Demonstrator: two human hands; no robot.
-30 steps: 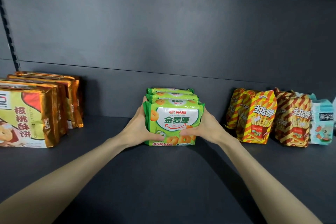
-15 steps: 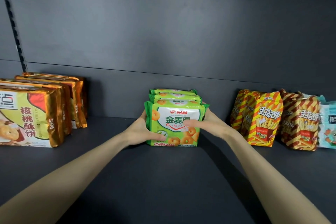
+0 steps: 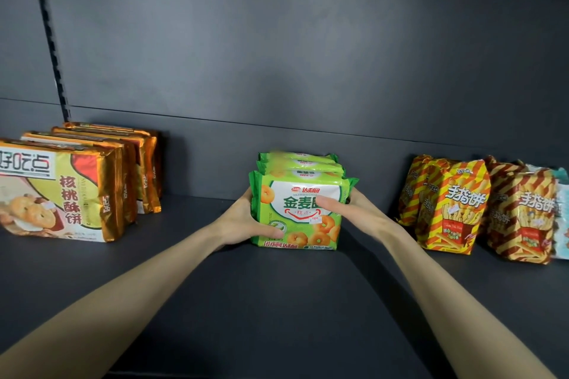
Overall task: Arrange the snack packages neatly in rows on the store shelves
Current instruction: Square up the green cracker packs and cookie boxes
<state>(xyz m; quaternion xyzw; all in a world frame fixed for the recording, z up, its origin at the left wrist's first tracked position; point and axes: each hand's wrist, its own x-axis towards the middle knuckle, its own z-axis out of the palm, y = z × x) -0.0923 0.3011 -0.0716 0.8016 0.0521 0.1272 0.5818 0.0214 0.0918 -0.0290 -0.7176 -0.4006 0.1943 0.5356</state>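
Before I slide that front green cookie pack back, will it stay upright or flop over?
Probably upright: the front green pack stands on a broad flat base with more green packs behind it. The glossy wrapper may slip on the smooth shelf. Both hands, left hand and right hand, brace its sides.

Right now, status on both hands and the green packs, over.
Left hand and right hand clamped on the front green pack, more green packs lined up behind. Gold packs left, striped bags right, both well apart. Shelf in front bare.
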